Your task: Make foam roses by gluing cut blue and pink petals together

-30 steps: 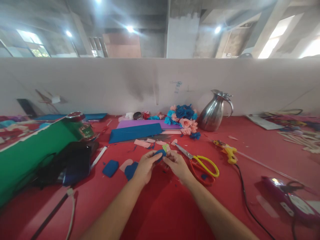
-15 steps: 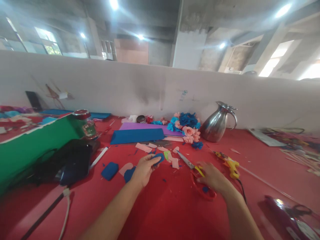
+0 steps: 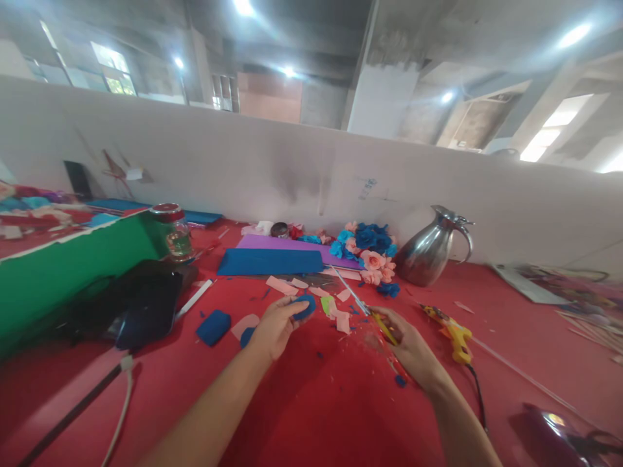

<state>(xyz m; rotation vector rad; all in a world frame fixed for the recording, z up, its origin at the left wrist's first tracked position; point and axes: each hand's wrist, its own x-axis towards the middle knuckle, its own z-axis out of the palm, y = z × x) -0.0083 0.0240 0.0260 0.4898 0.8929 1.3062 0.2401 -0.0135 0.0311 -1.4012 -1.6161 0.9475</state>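
Observation:
Between the thumb and fingers of my left hand (image 3: 278, 324) is a small blue paper piece (image 3: 304, 307) with a rounded edge. My right hand (image 3: 406, 340) is closed around the red and yellow handles of a pair of scissors (image 3: 354, 296), whose blades point away and to the left. Just left of my left hand lie a blue paper piece (image 3: 213, 327) and a pink petal-shaped piece (image 3: 243, 325); another blue piece (image 3: 247, 336) is partly hidden by my wrist. Pink paper scraps (image 3: 342, 321) and a green scrap (image 3: 327, 304) lie between my hands.
Blue paper (image 3: 272, 261) lies over purple paper at the back, beside paper flowers (image 3: 372, 250) and a metal jug (image 3: 428, 250). A yellow glue gun (image 3: 456, 340) rests to the right. On the left are a lidded jar (image 3: 178, 237), a black device (image 3: 150, 311) and a green panel (image 3: 92, 259).
My right hand has closed around the scissors and raised them off the table. The left hand still holds its blue piece. The whole view has shifted slightly.

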